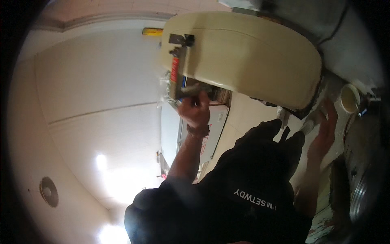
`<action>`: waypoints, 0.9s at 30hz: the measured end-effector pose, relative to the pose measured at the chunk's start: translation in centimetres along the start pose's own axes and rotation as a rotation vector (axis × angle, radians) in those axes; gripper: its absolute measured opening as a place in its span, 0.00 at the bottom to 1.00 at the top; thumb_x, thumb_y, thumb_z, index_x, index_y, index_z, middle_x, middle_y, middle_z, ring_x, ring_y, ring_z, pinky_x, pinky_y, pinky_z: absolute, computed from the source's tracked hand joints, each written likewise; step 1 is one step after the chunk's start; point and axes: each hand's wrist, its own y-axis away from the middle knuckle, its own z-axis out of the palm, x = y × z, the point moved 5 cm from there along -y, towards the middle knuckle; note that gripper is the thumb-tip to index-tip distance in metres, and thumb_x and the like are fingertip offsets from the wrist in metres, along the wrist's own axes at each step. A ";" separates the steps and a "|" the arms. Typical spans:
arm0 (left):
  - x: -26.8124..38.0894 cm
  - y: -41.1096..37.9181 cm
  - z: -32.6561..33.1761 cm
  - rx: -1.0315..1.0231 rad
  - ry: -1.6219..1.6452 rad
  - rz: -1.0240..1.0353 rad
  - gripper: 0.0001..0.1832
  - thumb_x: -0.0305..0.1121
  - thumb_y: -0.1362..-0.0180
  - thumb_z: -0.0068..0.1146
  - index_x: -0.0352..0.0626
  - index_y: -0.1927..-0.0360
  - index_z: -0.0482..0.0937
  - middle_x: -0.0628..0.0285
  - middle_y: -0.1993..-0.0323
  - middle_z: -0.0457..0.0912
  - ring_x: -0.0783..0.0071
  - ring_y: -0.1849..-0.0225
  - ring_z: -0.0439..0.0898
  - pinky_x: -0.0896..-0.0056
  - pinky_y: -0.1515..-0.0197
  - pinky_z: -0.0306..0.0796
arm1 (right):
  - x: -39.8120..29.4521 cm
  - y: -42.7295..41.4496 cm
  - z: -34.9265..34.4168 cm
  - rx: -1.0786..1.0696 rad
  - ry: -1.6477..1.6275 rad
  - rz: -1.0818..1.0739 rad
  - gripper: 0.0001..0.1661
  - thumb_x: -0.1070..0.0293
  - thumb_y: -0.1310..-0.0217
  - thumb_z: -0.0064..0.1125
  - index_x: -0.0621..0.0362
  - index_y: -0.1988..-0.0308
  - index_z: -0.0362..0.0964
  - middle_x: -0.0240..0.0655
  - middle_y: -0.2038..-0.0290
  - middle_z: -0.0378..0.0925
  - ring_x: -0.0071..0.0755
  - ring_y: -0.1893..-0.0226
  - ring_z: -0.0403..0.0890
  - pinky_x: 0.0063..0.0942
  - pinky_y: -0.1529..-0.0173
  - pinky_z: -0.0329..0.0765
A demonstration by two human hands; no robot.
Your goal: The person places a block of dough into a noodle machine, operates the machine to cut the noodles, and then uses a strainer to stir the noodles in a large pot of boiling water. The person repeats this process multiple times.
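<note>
A cream, rounded oblong panel (pixel 243 58) with a smooth surface lies before me. Near its left end, my left hand (pixel 195 108), a band on its wrist, grips the lower part of a grey metal clamp-like tool (pixel 173 87). The tool has a red label bearing writing, and its dark upper end overlaps the panel's edge. Past the panel's lower right corner is my right hand (pixel 326 128), blurred, its thumb and fingers apart. Nothing shows between them. My dark-clothed legs (pixel 268 134) reach towards that corner, with pale, patterned footwear at their ends.
A pale cup-like container (pixel 349 99) stands right of my right hand, beside a dark metal fitting (pixel 365 106). Below my left hand is a white box-shaped unit (pixel 218 131) with red writing. A yellow box (pixel 153 31) touches the panel's left end. Clear plastic (pixel 164 88) lies by the tool.
</note>
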 end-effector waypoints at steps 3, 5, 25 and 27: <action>-4.5 -2.1 -1.6 0.073 -0.064 -0.167 0.09 0.28 0.38 0.55 0.31 0.64 0.82 0.63 0.76 0.82 0.82 0.80 0.75 0.76 0.79 0.70 | -0.1 0.1 0.7 -0.015 0.065 0.100 0.27 0.60 0.24 0.31 0.61 0.35 0.62 0.44 0.34 0.63 0.44 0.33 0.64 0.46 0.34 0.67; -5.6 -2.8 -2.0 0.091 0.077 -0.337 0.10 0.29 0.37 0.56 0.31 0.67 0.81 0.63 0.77 0.80 0.82 0.81 0.73 0.76 0.79 0.69 | 0.2 0.3 1.3 -0.040 0.082 0.105 0.27 0.60 0.24 0.30 0.61 0.35 0.62 0.44 0.34 0.64 0.45 0.33 0.64 0.46 0.34 0.67; 0.8 1.9 -1.8 -0.225 0.086 0.069 0.15 0.33 0.49 0.70 0.39 0.58 0.83 0.53 0.76 0.81 0.65 0.79 0.79 0.68 0.76 0.71 | -9.8 1.4 4.3 -0.068 0.445 -0.297 0.25 0.67 0.27 0.30 0.71 0.43 0.67 0.50 0.48 0.75 0.44 0.51 0.75 0.37 0.49 0.72; 2.9 1.3 -1.0 -0.451 0.141 0.206 0.15 0.29 0.47 0.67 0.39 0.56 0.82 0.55 0.74 0.82 0.63 0.77 0.82 0.69 0.74 0.72 | -13.3 0.8 5.4 -0.192 0.444 -0.304 0.25 0.64 0.27 0.31 0.72 0.45 0.68 0.50 0.50 0.76 0.42 0.53 0.76 0.35 0.50 0.73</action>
